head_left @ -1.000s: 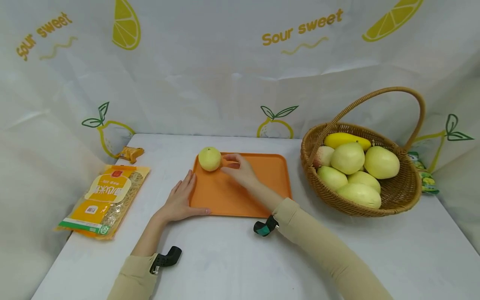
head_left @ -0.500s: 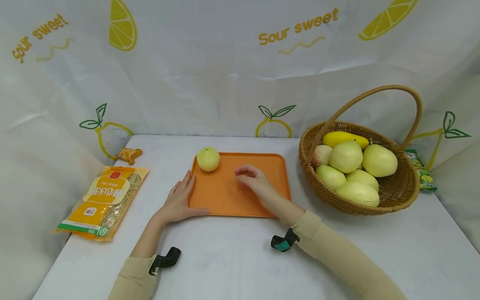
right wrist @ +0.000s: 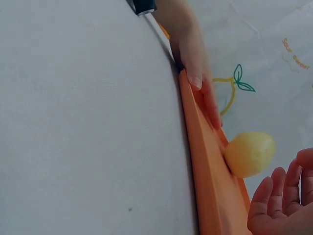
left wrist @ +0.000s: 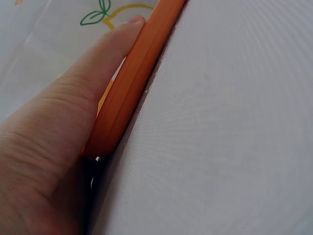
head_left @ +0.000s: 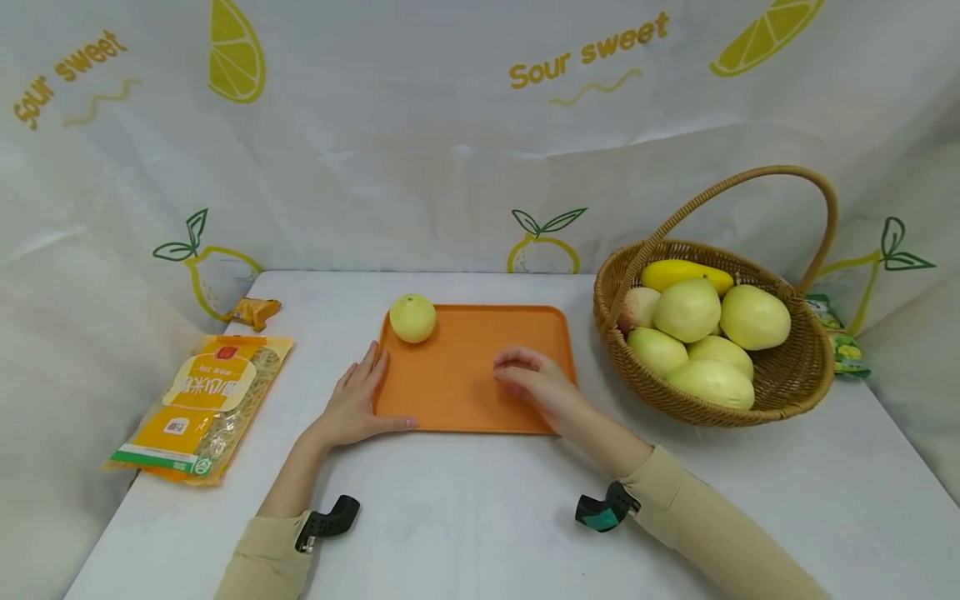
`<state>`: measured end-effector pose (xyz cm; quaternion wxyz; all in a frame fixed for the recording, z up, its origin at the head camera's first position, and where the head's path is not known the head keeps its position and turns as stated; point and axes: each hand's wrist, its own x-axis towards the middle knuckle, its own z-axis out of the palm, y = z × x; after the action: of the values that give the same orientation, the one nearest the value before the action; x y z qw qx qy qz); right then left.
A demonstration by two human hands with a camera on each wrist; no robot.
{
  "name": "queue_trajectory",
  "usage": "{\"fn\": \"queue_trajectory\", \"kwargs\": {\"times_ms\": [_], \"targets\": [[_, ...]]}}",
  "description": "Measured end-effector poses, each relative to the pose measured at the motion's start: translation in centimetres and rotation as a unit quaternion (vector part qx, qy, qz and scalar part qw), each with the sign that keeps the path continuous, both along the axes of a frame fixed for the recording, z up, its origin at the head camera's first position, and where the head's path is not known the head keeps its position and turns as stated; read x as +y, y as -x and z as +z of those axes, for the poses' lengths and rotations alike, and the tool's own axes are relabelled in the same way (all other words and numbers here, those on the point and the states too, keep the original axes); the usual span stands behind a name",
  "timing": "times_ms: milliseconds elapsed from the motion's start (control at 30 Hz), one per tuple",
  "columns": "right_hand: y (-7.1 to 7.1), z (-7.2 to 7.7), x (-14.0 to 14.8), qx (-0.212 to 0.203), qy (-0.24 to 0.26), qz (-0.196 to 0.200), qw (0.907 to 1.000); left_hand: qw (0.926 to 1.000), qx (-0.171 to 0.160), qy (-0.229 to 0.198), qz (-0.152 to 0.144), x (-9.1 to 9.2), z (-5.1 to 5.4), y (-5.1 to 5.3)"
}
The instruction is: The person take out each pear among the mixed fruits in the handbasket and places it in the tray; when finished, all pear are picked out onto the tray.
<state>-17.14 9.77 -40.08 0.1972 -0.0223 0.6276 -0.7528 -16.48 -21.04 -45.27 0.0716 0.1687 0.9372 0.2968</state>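
A round, pale yellow-green fruit [head_left: 412, 318] sits in the far left corner of the orange tray [head_left: 457, 387]. My left hand [head_left: 354, 407] rests at the tray's near left corner, fingers straight along the left side and thumb along the front edge. In the left wrist view the thumb [left wrist: 105, 54] lies against the orange rim. Over the right part of the tray is my right hand [head_left: 543, 385], fingers loosely bent and holding nothing. From the right wrist its bent fingers [right wrist: 276, 193] show apart from the fruit [right wrist: 250, 154].
On the right stands a wicker basket [head_left: 813, 379] of several pale fruits, a pinkish one and a long yellow one. A bag of noodles [head_left: 202, 400] and a small orange packet [head_left: 255, 312] lie at the left. A green packet [head_left: 847, 354] is partly hidden behind the basket.
My right hand has drawn back from beside the fruit, moving right and toward me. The fruit stays in the tray's corner, and my left hand keeps its place on the tray.
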Motion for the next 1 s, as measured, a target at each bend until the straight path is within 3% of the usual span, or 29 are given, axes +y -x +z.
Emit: {"fn": "queue_trajectory", "kwargs": {"times_ms": [200,500,800,1000], "targets": [[-0.9,0.1,1.6,-0.01,0.015,0.016,0.9997,1.0,-0.002,-0.001,0.0,-0.1,-0.1,0.0],[-2.6,1.0,4.2,-0.012,-0.006,0.062,0.998,1.0,0.001,0.0,-0.002,-0.2,-0.3,0.1],[-4.2,2.7,6.6,0.033,-0.051,0.107,0.9924,1.0,0.001,-0.001,0.0,-0.4,-0.4,0.1],[-4.7,4.8,8.5,0.095,-0.079,0.119,0.9853,1.0,0.0,-0.003,-0.002,-0.2,-0.4,0.1]]}}
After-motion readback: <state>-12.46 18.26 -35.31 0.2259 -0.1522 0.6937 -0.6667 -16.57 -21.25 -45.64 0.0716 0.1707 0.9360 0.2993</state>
